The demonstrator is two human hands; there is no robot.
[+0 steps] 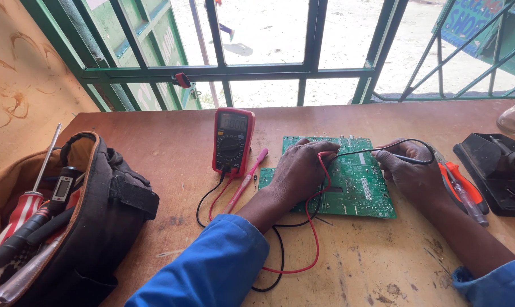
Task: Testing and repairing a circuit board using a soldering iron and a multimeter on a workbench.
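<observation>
Probing: your left hand [300,170] pinches the red probe [324,154] onto the circuit board [360,182].
Right hand [411,170]: grips the black probe [405,158], tip on the board.
Meter [233,139]: left of the board, screen facing you.

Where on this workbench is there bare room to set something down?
Bare wood lies between the tool bag and the multimeter, along the back edge behind the circuit board, and in front between the two forearms. It is crowded around the board: the left hand, the right hand, the red and black leads, and the soldering stand at right.
</observation>
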